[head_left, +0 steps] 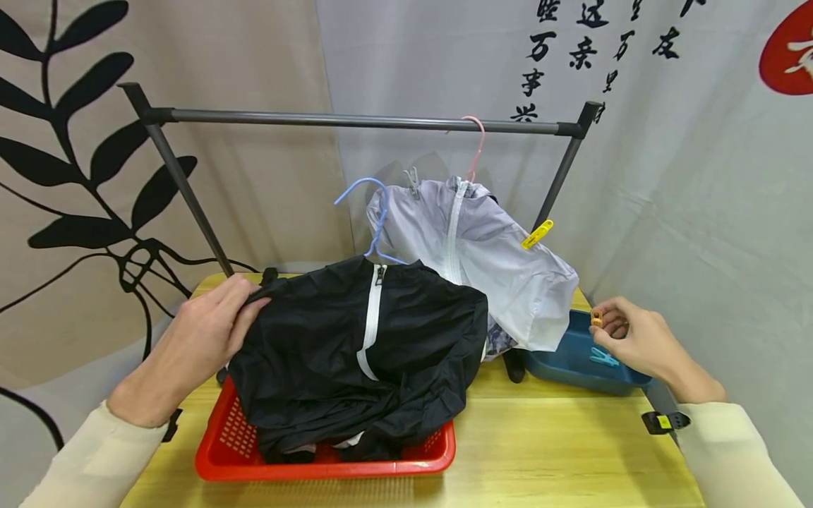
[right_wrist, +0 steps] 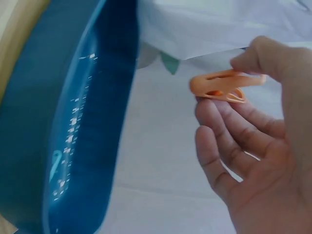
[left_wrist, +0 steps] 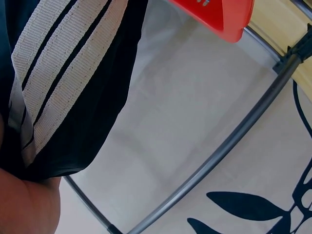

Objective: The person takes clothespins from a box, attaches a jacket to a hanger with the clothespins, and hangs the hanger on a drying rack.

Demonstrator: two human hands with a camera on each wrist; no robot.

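My left hand (head_left: 212, 331) grips the shoulder of a black jacket (head_left: 317, 317) with a white zipper. White stripes run along the sleeve (left_wrist: 63, 63) in the left wrist view. A blue hanger (head_left: 381, 212) sticks up from the jacket's collar, its hook off the rail. The jacket's lower part lies in a red basket (head_left: 330, 471). Over at the right, my right hand (head_left: 641, 339) pinches an orange clothespin (right_wrist: 219, 87) between thumb and fingers, above a blue bin (head_left: 571, 374). Inside that bin lies a light blue clothespin (head_left: 603, 357).
A dark metal rack's rail (head_left: 356, 121) spans the back. From it a grey-white jacket (head_left: 508, 282) hangs on a pink hanger (head_left: 478, 144), with a yellow clothespin (head_left: 537, 234) on its shoulder. The wooden table (head_left: 540, 437) carries everything, with curtains behind.
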